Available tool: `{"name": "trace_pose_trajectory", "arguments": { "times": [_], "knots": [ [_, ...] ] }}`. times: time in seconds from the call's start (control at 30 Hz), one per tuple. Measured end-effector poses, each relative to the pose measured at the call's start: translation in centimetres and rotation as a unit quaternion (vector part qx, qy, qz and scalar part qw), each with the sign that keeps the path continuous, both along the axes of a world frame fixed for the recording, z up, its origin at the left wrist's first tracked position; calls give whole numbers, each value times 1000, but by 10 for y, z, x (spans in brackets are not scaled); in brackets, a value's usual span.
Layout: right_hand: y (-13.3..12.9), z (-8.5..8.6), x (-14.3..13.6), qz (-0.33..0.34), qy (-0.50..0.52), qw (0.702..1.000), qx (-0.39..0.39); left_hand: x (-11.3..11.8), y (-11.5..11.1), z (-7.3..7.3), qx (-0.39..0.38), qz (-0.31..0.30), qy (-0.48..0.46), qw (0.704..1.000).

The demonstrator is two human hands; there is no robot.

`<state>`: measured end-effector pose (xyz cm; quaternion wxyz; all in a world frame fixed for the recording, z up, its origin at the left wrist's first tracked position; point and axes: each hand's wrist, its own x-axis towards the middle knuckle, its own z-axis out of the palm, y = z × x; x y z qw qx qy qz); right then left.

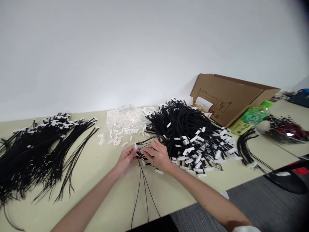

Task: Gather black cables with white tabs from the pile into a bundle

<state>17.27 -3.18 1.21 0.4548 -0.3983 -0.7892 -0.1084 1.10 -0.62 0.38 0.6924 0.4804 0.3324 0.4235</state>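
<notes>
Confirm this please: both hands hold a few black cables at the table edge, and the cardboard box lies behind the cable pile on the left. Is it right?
Not quite. The cardboard box lies behind the cable pile on the right, as the head view shows. Both the left hand and right hand do hold a few black cables.

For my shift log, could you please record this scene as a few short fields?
left hand: pinches a small white connector at the cable ends
right hand: grips a few thin black cables
left pile: black cables with white tips
right pile: same, larger
loose connectors: behind the hands
cardboard box: far right
table: pale yellow
</notes>
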Motion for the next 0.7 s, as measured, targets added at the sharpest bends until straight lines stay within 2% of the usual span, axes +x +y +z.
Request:
{"name": "trace_pose_trajectory", "arguments": {
  "times": [0.5,0.7],
  "knots": [
    [3,-10,-3,17,-9,999,-32,1,-1,-4,4,-12,11,1000],
    [3,-4,-4,34,1,998,-47,2,-1,-4,-12,31,10,999]
  ]
}}
